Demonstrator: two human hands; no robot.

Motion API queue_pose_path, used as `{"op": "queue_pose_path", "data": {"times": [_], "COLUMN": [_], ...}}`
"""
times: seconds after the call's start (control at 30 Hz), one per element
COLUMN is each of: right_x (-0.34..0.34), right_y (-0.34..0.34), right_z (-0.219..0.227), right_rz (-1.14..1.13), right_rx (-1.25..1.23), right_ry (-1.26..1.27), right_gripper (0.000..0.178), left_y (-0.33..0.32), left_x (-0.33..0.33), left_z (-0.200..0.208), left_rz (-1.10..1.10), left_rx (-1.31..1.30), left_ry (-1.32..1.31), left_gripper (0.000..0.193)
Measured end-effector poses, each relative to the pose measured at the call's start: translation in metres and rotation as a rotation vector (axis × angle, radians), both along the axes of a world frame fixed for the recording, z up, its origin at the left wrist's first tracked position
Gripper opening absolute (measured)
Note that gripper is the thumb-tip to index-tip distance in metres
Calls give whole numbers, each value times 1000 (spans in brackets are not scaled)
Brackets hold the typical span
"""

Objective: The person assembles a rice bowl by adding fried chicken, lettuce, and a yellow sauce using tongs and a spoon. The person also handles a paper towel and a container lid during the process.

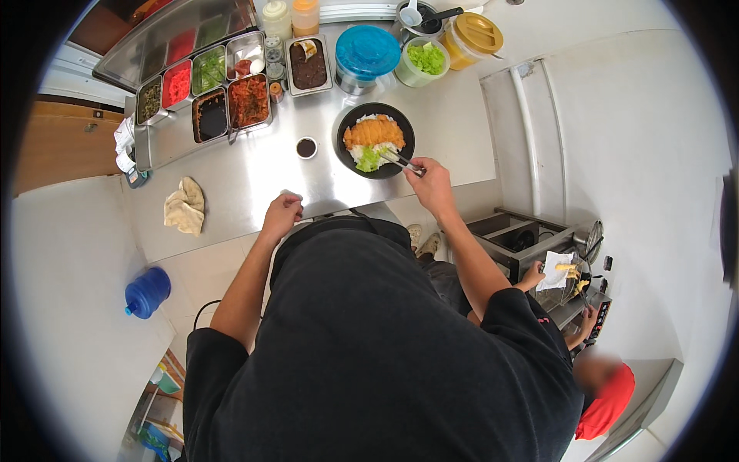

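Note:
My right hand (433, 185) grips metal tongs (400, 161), whose tips reach into a black bowl (410, 129) near the counter's front edge. In that bowl a golden breaded, sliced cutlet (373, 132) lies over white rice. Shredded green lettuce (369, 161) sits on the near side, right beside the tong tips; whether they pinch any is hard to see. My left hand (285, 211) hovers by the front edge with fingers curled in, and nothing shows in them. A small cup of dark sauce (306, 147) stands between it and the bowl.
Steel pans of toppings (250, 100) and a pan of dark sauce (309, 69) line the back. A blue-lidded container (367, 52), a lettuce tub (426, 61) and a yellow-lidded jar (473, 35) stand behind the bowl. A cloth (185, 205) lies left. At right a co-worker handles a fryer basket (573, 279).

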State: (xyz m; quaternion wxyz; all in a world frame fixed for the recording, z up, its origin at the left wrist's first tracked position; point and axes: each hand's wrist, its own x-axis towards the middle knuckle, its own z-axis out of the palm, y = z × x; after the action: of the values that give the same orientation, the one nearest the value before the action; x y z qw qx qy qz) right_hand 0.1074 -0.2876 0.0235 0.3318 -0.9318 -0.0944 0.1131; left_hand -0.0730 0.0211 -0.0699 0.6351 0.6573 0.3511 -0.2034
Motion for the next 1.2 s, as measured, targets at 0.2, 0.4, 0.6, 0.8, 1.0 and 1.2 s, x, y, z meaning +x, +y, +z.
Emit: {"op": "queue_pose_path", "data": {"times": [0.2,0.4,0.6,0.8,1.0,1.2], "right_x": [-8,-2,-1,-8,-8,-11], "right_y": [-2,1,0,-2,8,2], "right_z": [-7,-16,-17,-7,-19,-12], "right_rz": [2,5,23,52,106,15], "right_rx": [34,14,20,17,0,13], "right_ry": [14,-78,-66,-43,-137,-76], "right_gripper": [27,25,23,25,24,18], "left_y": [0,-3,-5,-8,-8,-10], "left_x": [2,5,10,5,-2,-2], "left_z": [4,5,5,1,-3,7], "left_rz": [47,30,25,42,34,58], "left_rx": [4,3,10,19,14,35], "left_ry": [9,9,16,28,33,39], "left_gripper": [22,22,22,22,21,20]}}
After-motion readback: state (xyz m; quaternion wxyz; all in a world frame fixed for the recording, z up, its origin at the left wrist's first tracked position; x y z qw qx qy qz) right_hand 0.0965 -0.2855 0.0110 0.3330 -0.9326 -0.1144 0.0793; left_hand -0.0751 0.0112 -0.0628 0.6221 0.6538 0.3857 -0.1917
